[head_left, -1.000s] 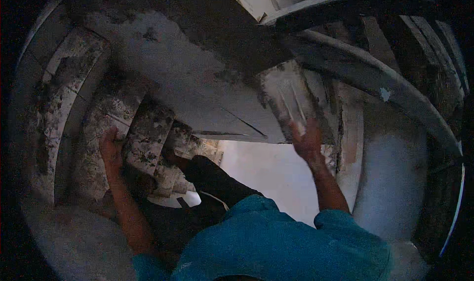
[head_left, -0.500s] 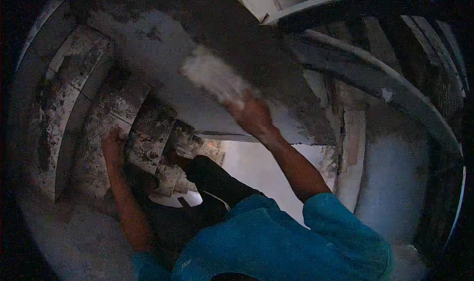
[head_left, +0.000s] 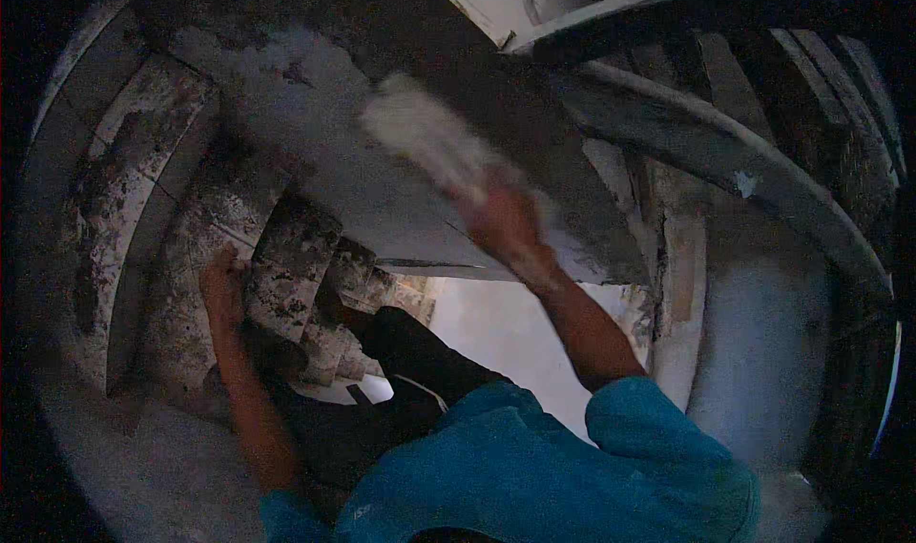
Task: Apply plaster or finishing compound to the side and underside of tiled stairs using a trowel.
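My right hand [head_left: 508, 226] is closed round one end of a pale, flat, oblong tool [head_left: 420, 128], smeared by motion. The tool lies over the grey plastered wall [head_left: 329, 156] beside the stairs; whether it touches the surface I cannot tell. On the left, my left hand [head_left: 223, 281] rests against a stained stair step [head_left: 205, 214] with its fingers curled in. What those fingers hold, if anything, is hidden.
More blotched steps [head_left: 143, 176] climb at the left, and others run down past my dark-trousered leg [head_left: 429, 352]. A curved grey beam or rail [head_left: 725, 128] sweeps across the right. Below the plastered wall lies a bright pale surface [head_left: 496, 328].
My right hand and the pale tool have shifted a little to the right. The left hand stays at almost the same place on the step.
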